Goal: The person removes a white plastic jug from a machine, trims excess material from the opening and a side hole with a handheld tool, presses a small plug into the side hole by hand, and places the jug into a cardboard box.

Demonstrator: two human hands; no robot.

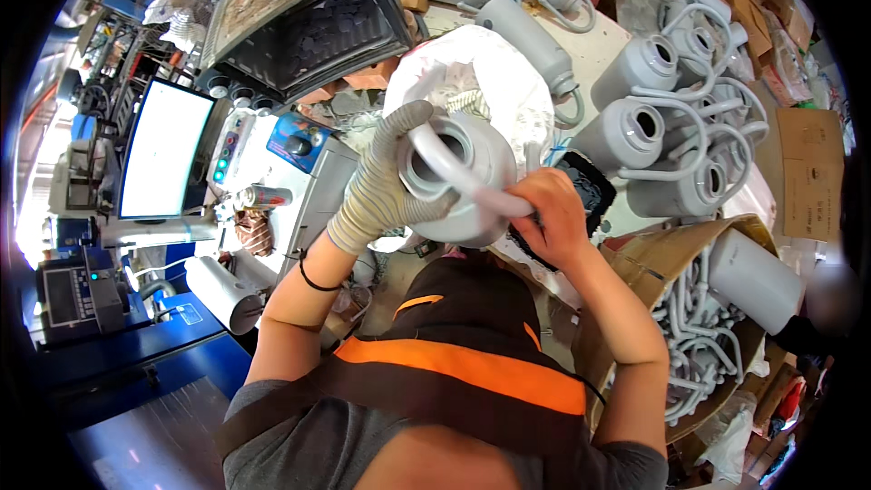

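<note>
Tube (464, 179) crosses canister (492, 152); carton (642, 269) nearby.

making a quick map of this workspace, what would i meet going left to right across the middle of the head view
Lit screen, can, gloved left hand, gray bottle, bare right hand, open cardboard box, upright brown cardboard.

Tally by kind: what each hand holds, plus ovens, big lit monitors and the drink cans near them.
Bottle in left hand: 1
Handle in right hand: 1
Oven: 1
Lit monitor: 1
Drink can: 1
Total: 5
</note>
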